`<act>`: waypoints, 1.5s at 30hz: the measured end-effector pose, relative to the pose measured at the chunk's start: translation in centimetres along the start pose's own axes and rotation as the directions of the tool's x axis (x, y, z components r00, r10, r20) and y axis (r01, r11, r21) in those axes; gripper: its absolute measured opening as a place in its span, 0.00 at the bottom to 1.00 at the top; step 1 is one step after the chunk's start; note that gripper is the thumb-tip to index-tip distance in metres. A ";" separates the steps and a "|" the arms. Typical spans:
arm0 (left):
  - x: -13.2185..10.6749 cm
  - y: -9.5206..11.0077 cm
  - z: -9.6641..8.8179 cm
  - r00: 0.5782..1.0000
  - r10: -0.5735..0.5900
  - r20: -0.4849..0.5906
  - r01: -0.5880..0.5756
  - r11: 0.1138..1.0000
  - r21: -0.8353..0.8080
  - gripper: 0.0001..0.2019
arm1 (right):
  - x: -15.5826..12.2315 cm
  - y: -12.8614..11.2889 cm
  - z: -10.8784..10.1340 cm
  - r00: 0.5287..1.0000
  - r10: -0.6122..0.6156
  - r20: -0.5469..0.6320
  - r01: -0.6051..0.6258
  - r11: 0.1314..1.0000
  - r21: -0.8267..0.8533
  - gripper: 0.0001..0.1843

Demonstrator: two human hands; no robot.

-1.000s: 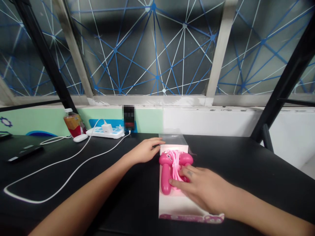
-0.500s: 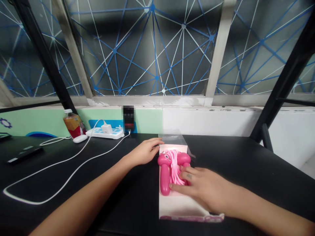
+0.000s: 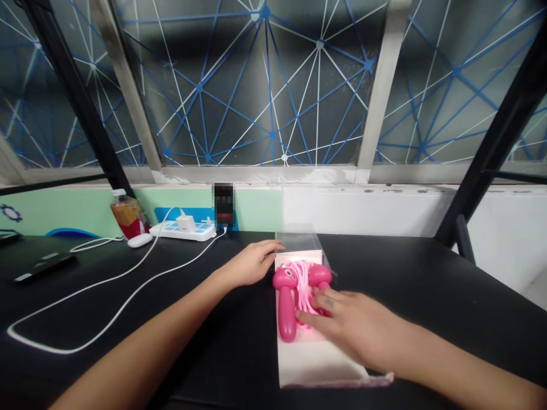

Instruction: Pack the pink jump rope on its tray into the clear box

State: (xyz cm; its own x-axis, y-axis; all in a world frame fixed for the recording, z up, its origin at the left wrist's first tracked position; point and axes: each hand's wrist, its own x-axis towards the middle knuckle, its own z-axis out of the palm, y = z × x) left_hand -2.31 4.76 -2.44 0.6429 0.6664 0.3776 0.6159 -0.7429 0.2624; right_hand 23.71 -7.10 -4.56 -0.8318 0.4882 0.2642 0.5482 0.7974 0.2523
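Tabletop (image 3: 427, 302) | pink jump rope (image 3: 285, 302) in box (image 3: 316, 364) | right hand (image 3: 354, 324) pressing, left hand (image 3: 252, 263) touching box

Centre: jump rope (image 3: 285, 302) on box (image 3: 316, 364), on desk (image 3: 427, 296)
Hands: left hand (image 3: 250, 265) against box — right hand (image 3: 354, 327) on rope
Behind, left: bottle (image 3: 126, 214), mouse (image 3: 139, 240), power strip (image 3: 182, 231)

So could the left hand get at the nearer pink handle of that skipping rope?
Probably yes: the left hand sits beside the open box, and that handle lies uncovered, the right hand resting on the cords beyond it.
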 end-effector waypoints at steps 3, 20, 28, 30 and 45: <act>-0.2 0.5 -0.1 1.000 0.009 0.005 -0.009 1.000 0.014 0.16 | 0.0 0.2 0.6 0.999 0.033 -0.025 -0.033 0.999 0.015 0.30; -0.8 2.1 0.3 0.997 0.071 0.009 -0.071 0.997 0.026 0.15 | 0.6 0.1 0.7 0.996 0.092 -0.004 -0.093 0.995 -0.023 0.31; -1.2 3.1 0.3 0.995 0.101 0.025 -0.102 0.995 0.017 0.15 | 0.9 1.3 1.8 0.986 0.165 0.011 -0.164 0.984 -0.065 0.30; -1.3 3.3 0.2 0.994 0.107 0.031 -0.107 0.994 0.003 0.15 | 1.0 1.4 1.6 0.986 0.168 0.002 -0.167 0.982 -0.090 0.28; -1.5 3.5 0.2 0.991 -0.006 0.132 0.016 0.997 -0.072 0.26 | 0.0 -1.8 -1.6 0.987 -0.148 0.070 0.111 0.918 0.380 0.24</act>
State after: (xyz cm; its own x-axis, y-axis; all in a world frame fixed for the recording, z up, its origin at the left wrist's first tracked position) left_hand -1.08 1.18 -2.28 0.6936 0.6734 0.2557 0.5916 -0.7351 0.3311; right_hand 22.88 -9.15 -3.54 -0.9077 0.3885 0.1585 0.3781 0.9211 -0.0926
